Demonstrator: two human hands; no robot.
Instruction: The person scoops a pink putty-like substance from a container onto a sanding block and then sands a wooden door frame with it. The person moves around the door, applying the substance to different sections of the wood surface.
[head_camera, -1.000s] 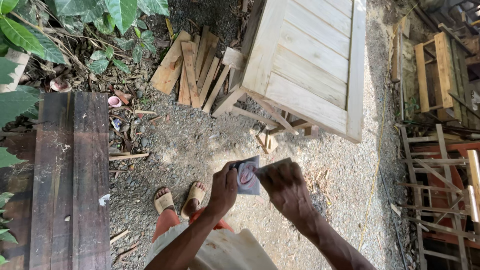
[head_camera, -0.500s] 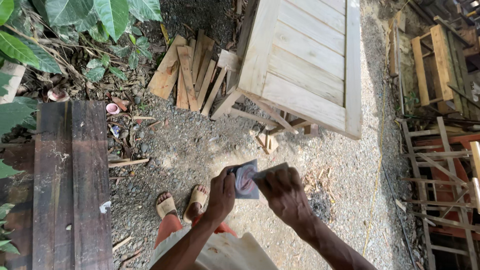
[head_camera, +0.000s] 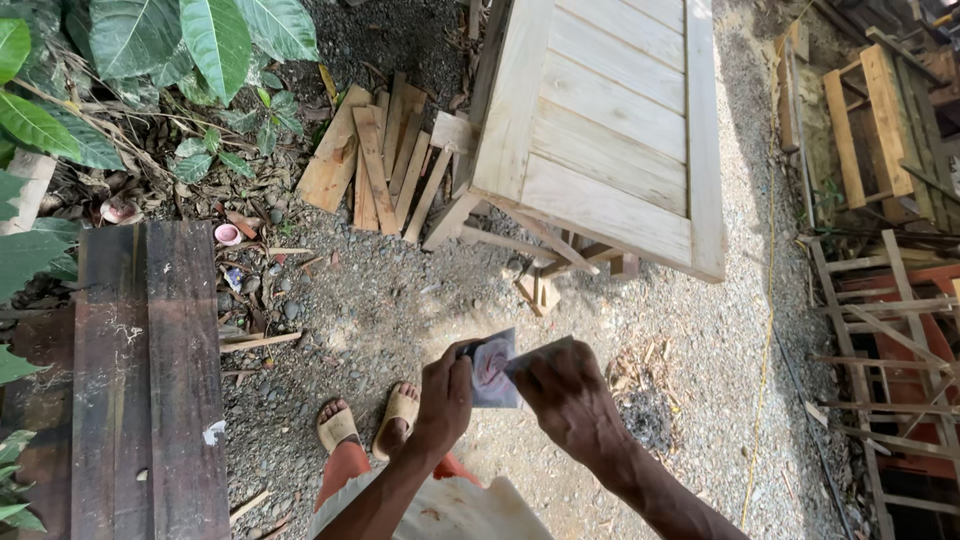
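Held up in front of the body, over the gravel ground (head_camera: 400, 300): a small grey sheet (head_camera: 493, 370), roughly square, thin and bent, its face worn to a reddish-pink smudge in the middle. Looks like sandpaper, though not certain. Pinched at its left edge by the left hand (head_camera: 445, 390), fingers curled shut on it, thumb on top. Gripped at its right edge by the right hand (head_camera: 570, 400), closed over that side so part of the sheet is hidden beneath the knuckles. Both hands close together, sheet between them.

Below the hands, two feet in tan sandals (head_camera: 365, 420) on the gravel, orange-red trousers just above. Ahead, a pale wooden panel of horizontal boards (head_camera: 610, 130), propped on a frame. Beside it to the left, a pile of short wood offcuts (head_camera: 375, 150) lying on the ground. Far left, dark weathered planks (head_camera: 150, 380) side by side, broad green leaves (head_camera: 180, 40) above them. At right, a stack of wooden frames (head_camera: 890, 330), some reddish
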